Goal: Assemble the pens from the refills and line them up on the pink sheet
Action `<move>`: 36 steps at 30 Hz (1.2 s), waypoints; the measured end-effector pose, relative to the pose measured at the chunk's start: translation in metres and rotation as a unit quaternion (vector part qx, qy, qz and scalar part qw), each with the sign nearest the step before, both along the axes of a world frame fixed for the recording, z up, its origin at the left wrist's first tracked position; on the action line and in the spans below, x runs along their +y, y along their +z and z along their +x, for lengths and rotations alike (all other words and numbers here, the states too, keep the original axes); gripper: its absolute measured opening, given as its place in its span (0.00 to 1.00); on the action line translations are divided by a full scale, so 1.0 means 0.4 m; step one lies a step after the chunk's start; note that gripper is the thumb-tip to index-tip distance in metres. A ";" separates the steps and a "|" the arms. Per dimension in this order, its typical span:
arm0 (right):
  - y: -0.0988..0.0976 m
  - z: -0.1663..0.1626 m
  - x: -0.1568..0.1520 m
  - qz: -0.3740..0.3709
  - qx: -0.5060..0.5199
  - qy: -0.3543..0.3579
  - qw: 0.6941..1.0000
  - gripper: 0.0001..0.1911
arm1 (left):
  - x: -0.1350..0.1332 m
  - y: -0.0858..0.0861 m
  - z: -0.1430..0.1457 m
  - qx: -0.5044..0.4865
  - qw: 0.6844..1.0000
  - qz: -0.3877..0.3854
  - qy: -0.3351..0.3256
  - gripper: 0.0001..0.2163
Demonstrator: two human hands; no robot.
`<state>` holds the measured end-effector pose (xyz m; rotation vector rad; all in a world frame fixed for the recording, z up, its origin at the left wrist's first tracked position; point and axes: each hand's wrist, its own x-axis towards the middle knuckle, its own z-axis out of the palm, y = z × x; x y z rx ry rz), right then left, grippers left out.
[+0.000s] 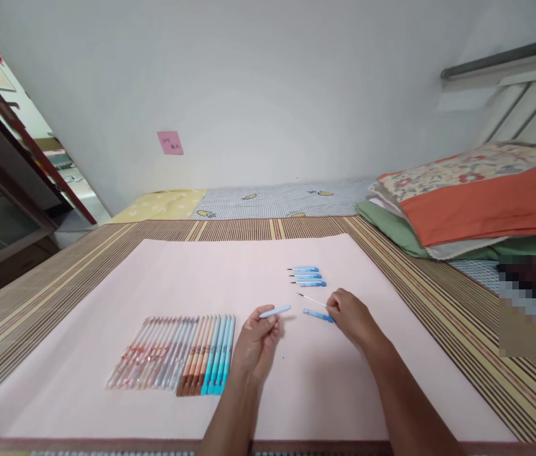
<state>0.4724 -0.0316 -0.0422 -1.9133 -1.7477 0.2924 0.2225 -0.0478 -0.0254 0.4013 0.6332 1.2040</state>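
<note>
My left hand [259,339] pinches a pale blue pen barrel [275,311] between thumb and fingers, a little above the pink sheet. The fingers of my right hand [350,315] are closed on the back end of a thin white pen refill [313,299], its dark tip pointing left. Just below that refill lies a darker blue pen part [317,315], its right end beside my right fingertips; whether they touch it I cannot tell. Farther back, several more refills lie in a stack of rows, each alongside a blue pen part [308,277].
Left of my left hand, a close row of pens [173,354] in clear, brown-orange and turquoise lies on the pink sheet [192,272]. Under the sheet is a striped mat [82,272]. Folded bedding [481,196] is piled at the right. A white wall [268,95] stands behind.
</note>
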 end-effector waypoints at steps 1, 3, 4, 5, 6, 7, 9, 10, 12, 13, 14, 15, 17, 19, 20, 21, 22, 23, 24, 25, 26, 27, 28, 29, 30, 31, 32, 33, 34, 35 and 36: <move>0.003 0.000 -0.003 0.000 0.010 -0.005 1.000 0.08 | 0.000 0.000 0.000 -0.004 1.000 -0.002 0.003 0.17; 0.014 -0.002 -0.011 -0.001 0.063 -0.020 0.998 0.05 | 0.001 0.000 0.000 -0.012 1.000 -0.006 0.004 0.16; 0.023 -0.005 -0.015 0.003 0.109 -0.027 0.994 0.04 | 0.002 0.000 -0.001 -0.016 1.000 -0.006 0.004 0.14; 0.033 -0.009 -0.020 0.014 0.163 -0.029 0.986 0.03 | 0.002 0.000 -0.001 -0.022 1.000 -0.007 0.003 0.13; 0.044 -0.016 -0.023 0.030 0.223 -0.027 0.974 0.03 | 0.003 0.000 -0.001 -0.027 1.000 -0.008 0.003 0.12; 0.055 -0.025 -0.026 0.051 0.281 -0.020 0.958 0.04 | 0.003 0.000 -0.001 -0.032 0.999 -0.008 0.002 0.12; 0.071 -0.046 -0.030 0.089 0.380 -0.005 0.921 0.08 | 0.004 -0.001 -0.002 -0.040 0.999 -0.009 0.002 0.12; 0.076 -0.058 -0.031 0.101 0.423 0.001 0.901 0.10 | 0.004 -0.002 -0.002 -0.041 0.999 -0.011 0.003 0.13; 0.079 -0.079 -0.032 0.105 0.500 0.017 0.860 0.12 | 0.004 -0.004 -0.004 -0.041 0.999 -0.018 0.006 0.13; 0.078 -0.088 -0.033 0.104 0.530 0.027 0.841 0.13 | 0.005 -0.005 -0.004 -0.040 0.999 -0.022 0.007 0.13; 0.077 -0.096 -0.034 0.103 0.553 0.036 0.826 0.13 | 0.005 -0.005 -0.005 -0.040 0.999 -0.024 0.008 0.13; 0.077 -0.102 -0.036 0.104 0.565 0.043 0.817 0.13 | 0.005 -0.006 -0.006 -0.039 0.999 -0.025 0.010 0.12; 0.080 -0.111 -0.041 0.117 0.560 0.043 0.819 0.13 | 0.006 -0.008 -0.006 -0.041 0.999 -0.022 0.011 0.12; 0.091 -0.116 -0.047 0.142 0.520 0.030 0.842 0.13 | 0.007 -0.010 -0.006 -0.043 0.999 -0.018 0.012 0.12; 0.098 -0.117 -0.051 0.155 0.494 0.021 0.855 0.13 | 0.008 -0.010 -0.007 -0.043 0.999 -0.017 0.012 0.12; 0.105 -0.119 -0.054 0.167 0.467 0.010 0.868 0.13 | 0.008 -0.011 -0.007 -0.042 0.999 -0.017 0.013 0.12; 0.112 -0.121 -0.057 0.174 0.442 0.000 0.880 0.13 | 0.009 -0.012 -0.007 -0.041 0.999 -0.016 0.014 0.12; 0.118 -0.122 -0.060 0.176 0.422 -0.006 0.889 0.13 | 0.009 -0.013 -0.007 -0.039 0.999 -0.015 0.015 0.12; 0.122 -0.123 -0.063 0.174 0.408 -0.010 0.896 0.13 | 0.009 -0.014 -0.008 -0.037 0.999 -0.016 0.016 0.12; 0.125 -0.124 -0.065 0.170 0.398 -0.012 0.901 0.13 | 0.010 -0.014 -0.008 -0.036 0.999 -0.016 0.017 0.12; 0.127 -0.124 -0.067 0.164 0.392 -0.011 0.905 0.13 | 0.010 -0.014 -0.008 -0.034 0.999 -0.016 0.018 0.12; 0.128 -0.124 -0.068 0.159 0.388 -0.009 0.908 0.13 | 0.011 -0.014 -0.008 -0.032 0.999 -0.017 0.019 0.12; 0.128 -0.123 -0.070 0.156 0.386 -0.008 0.909 0.13 | 0.011 -0.013 -0.008 -0.030 0.999 -0.017 0.019 0.12; 0.128 -0.123 -0.071 0.155 0.384 -0.006 0.910 0.13 | 0.011 -0.012 -0.009 -0.028 0.999 -0.017 0.020 0.12; 0.129 -0.122 -0.072 0.154 0.383 -0.005 0.911 0.14 | 0.010 -0.011 -0.009 -0.026 0.999 -0.016 0.021 0.12; 0.130 -0.121 -0.073 0.152 0.380 -0.004 0.912 0.14 | 0.010 -0.010 -0.009 -0.024 0.999 -0.015 0.021 0.12; 0.130 -0.121 -0.074 0.151 0.377 -0.003 0.914 0.14 | 0.009 -0.009 -0.009 -0.023 0.999 -0.013 0.020 0.13; 0.131 -0.121 -0.075 0.150 0.374 -0.002 0.915 0.14 | 0.009 -0.007 -0.009 -0.021 1.000 -0.010 0.017 0.13; 0.132 -0.121 -0.075 0.149 0.372 -0.002 0.916 0.14 | 0.008 -0.005 -0.009 -0.019 1.000 -0.005 0.014 0.12; 0.132 -0.121 -0.076 0.148 0.372 -0.001 0.916 0.14 | 0.007 -0.004 -0.009 -0.016 1.000 0.001 0.011 0.12; 0.131 -0.122 -0.076 0.147 0.374 0.003 0.916 0.14 | 0.007 -0.002 -0.010 -0.013 1.000 0.007 0.006 0.12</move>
